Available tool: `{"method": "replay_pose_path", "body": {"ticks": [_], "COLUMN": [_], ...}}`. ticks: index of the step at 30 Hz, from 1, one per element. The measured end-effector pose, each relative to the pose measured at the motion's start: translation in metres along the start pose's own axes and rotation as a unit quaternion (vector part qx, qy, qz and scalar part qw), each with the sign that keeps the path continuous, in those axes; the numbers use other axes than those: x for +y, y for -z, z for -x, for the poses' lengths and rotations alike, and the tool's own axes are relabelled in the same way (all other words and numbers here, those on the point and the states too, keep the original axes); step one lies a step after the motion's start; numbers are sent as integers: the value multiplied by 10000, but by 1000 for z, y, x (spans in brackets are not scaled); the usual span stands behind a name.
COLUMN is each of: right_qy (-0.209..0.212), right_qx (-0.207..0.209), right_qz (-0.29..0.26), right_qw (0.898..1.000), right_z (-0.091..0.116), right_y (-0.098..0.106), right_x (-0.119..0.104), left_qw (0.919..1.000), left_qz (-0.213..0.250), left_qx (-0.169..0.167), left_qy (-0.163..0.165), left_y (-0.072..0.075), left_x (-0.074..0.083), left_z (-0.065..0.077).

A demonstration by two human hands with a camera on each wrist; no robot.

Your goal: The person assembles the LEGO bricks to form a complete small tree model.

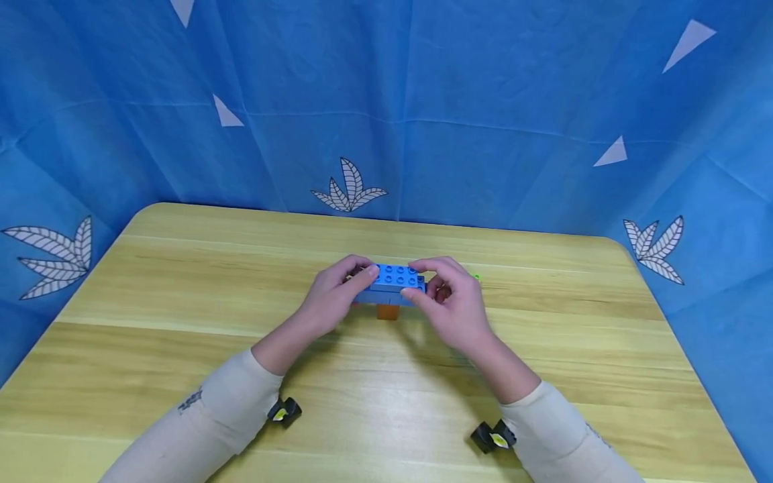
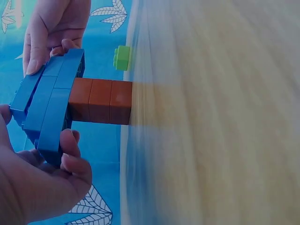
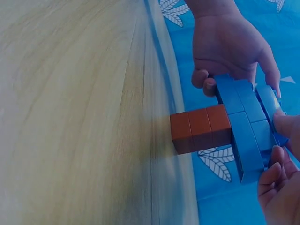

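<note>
A long blue brick (image 1: pixel 395 275) with studs lies over two layers of blue bricks (image 3: pixel 248 140). Beneath them stands a column of three orange-brown bricks (image 2: pixel 101 101) on the table. My left hand (image 1: pixel 332 295) grips the left end of the blue layers, its thumb on the top brick's end and fingertips lower down. With thumb and forefinger, my right hand (image 1: pixel 453 305) pinches the right end of the top brick; its other fingers curl in beside the lower layers. A thin dark gap shows between the top brick and the layer below in the right wrist view.
A lime green brick (image 2: pixel 122 58) rests on the table beyond the right hand, mostly hidden by it in the head view. The wooden table (image 1: pixel 386 402) ends at the back before a blue cloth (image 1: pixel 483 134) with leaf prints.
</note>
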State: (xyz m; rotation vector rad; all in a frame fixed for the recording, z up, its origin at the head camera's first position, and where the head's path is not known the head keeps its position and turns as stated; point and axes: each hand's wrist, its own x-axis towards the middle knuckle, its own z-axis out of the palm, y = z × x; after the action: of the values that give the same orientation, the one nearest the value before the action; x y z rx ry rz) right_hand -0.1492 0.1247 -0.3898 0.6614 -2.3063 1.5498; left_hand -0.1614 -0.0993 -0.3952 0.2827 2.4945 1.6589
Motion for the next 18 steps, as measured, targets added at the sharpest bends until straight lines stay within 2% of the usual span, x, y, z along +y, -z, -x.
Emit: {"method": "replay_pose_path", "body": {"ticks": [6, 14, 18], "right_qy": [-74, -77, -116], "right_qx": [64, -32, -64], "right_qz": [0, -10, -30], "right_qw": [10000, 10000, 9999], "right_z": [-3, -4, -3], "right_y": [2, 2, 2], "right_x": [-34, -33, -33], "left_qw": [9999, 9996, 9983], "left_qz": [57, 61, 36], "left_qx": [-78, -285, -485], "left_qy": [39, -25, -330], "left_y": [-1, -1, 0], "left_x": [3, 2, -1], "left_z": [-2, -3, -2]}}
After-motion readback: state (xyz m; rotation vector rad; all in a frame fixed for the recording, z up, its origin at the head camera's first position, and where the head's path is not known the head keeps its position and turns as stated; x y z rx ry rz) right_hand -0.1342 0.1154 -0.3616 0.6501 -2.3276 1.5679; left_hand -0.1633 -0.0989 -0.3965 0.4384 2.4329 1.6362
